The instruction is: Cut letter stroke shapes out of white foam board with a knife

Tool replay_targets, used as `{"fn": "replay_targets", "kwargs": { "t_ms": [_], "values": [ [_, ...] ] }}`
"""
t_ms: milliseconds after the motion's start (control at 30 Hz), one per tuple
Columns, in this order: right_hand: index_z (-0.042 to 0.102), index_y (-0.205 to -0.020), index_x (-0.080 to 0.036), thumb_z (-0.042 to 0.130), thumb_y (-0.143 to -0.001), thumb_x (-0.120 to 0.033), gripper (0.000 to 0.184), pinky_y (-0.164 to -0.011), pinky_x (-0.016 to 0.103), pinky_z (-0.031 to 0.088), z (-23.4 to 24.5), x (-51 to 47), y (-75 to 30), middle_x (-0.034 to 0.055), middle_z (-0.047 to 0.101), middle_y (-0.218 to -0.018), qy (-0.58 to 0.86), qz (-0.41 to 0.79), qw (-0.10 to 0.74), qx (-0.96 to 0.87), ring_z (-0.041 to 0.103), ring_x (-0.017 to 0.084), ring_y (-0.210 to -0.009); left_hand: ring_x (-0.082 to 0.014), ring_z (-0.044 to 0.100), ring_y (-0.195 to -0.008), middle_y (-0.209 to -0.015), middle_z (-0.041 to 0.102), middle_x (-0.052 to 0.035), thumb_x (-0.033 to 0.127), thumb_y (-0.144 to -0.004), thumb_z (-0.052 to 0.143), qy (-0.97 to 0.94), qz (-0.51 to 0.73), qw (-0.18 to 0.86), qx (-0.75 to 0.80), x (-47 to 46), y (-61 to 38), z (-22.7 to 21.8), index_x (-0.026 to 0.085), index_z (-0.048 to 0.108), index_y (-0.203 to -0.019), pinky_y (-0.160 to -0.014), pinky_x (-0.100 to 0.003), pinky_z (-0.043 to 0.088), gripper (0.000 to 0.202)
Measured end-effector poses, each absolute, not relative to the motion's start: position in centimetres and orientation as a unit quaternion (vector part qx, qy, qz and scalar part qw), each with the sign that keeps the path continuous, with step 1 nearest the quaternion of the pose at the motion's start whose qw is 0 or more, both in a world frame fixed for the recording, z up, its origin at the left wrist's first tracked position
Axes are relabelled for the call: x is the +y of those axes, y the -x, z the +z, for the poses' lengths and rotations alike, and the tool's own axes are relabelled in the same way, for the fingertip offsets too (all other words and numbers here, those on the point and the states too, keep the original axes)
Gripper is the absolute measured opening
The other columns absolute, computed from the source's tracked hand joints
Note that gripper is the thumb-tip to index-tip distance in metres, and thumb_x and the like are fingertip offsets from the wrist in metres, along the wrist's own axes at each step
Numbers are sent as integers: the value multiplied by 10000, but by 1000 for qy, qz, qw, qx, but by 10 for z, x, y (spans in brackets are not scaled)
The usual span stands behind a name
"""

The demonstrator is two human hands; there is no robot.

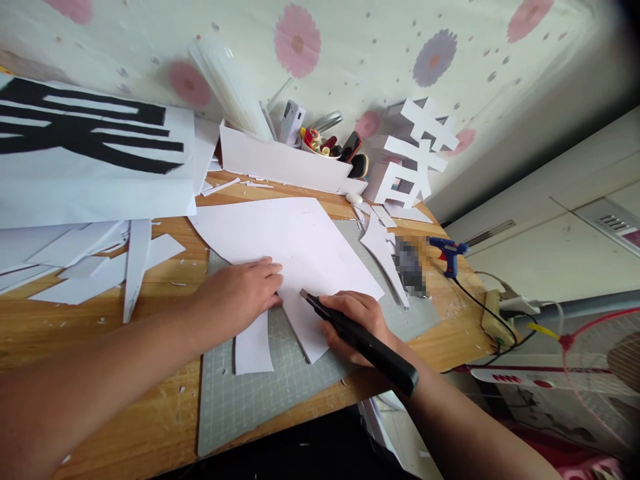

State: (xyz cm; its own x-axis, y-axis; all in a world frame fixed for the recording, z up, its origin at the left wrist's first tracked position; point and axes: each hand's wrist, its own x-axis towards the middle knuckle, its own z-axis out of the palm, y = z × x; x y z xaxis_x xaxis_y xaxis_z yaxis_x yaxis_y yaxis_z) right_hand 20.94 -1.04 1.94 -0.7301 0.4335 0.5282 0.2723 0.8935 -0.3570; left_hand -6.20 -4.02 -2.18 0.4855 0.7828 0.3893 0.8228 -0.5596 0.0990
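A large white foam board sheet [270, 230] lies on a grey gridded cutting mat [240, 413]. My left hand [257, 283] rests on the sheet's near left edge, fingers lying over the surface. Closed around a black utility knife [375, 350] is my right hand [357, 320], over the sheet's lower right part. The knife's short blade points up and left, at or just above the board; contact cannot be made out. A smaller white offcut [253, 347] lies on the mat below my left hand.
White scraps [90, 260] and a sheet with a black character [95, 127] lie left. Behind stands a white holder [285, 160] with tools. A white built-up character [413, 153], a curved cut piece [385, 257], a blue glue gun [450, 253] and a fan [605, 373] are right.
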Motion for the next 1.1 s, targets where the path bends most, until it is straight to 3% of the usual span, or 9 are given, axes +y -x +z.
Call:
{"fn": "replay_targets", "kwargs": {
  "t_ms": [100,400,667,800,933,1100],
  "values": [
    [614,-1190,-216,605,-924,-190,267,-565,260,519,21,-15,-215,-1,697,-734,188,135,303,-925,646,163,-573,-301,757,-1051,-1060,802,-116,260,-1080,563,862,-185,46,-469,-40,61,-18,192,734,-907,-876,-434,645,252],
    [596,-1220,-215,601,-889,-135,340,-546,263,477,20,-32,-232,-2,652,-729,178,148,309,-923,597,160,-558,-323,724,-1225,-1181,799,-126,307,-1085,597,869,-155,63,-465,-37,65,-26,165,741,-1023,-995,-452,624,212],
    [564,-1299,-223,600,-891,-151,415,-545,275,495,23,-50,-252,13,668,-751,177,153,293,-927,615,173,-578,-316,723,-1226,-1200,800,-129,355,-1111,549,870,-175,56,-456,-35,70,-29,172,731,-1035,-949,-446,634,268],
    [547,-1317,-223,610,-867,-121,466,-525,273,486,24,-60,-261,12,679,-741,187,143,288,-928,618,179,-559,-295,751,-1107,-1102,803,-112,407,-1138,464,873,-191,61,-445,-34,70,-30,192,713,-965,-864,-422,638,372],
    [572,-1298,-226,612,-874,-141,435,-508,266,481,20,-64,-263,6,672,-720,196,141,306,-921,609,173,-532,-295,758,-1054,-1090,797,-121,416,-1154,395,875,-209,79,-430,-34,70,-30,183,712,-982,-819,-427,643,430],
    [649,-1229,-243,655,-910,-247,319,-515,269,528,19,-62,-265,16,721,-728,229,162,350,-894,666,176,-543,-312,742,-1166,-1131,799,-134,357,-1122,497,873,-220,88,-426,-35,71,-32,170,737,-1035,-936,-444,637,317]
  ]
}}
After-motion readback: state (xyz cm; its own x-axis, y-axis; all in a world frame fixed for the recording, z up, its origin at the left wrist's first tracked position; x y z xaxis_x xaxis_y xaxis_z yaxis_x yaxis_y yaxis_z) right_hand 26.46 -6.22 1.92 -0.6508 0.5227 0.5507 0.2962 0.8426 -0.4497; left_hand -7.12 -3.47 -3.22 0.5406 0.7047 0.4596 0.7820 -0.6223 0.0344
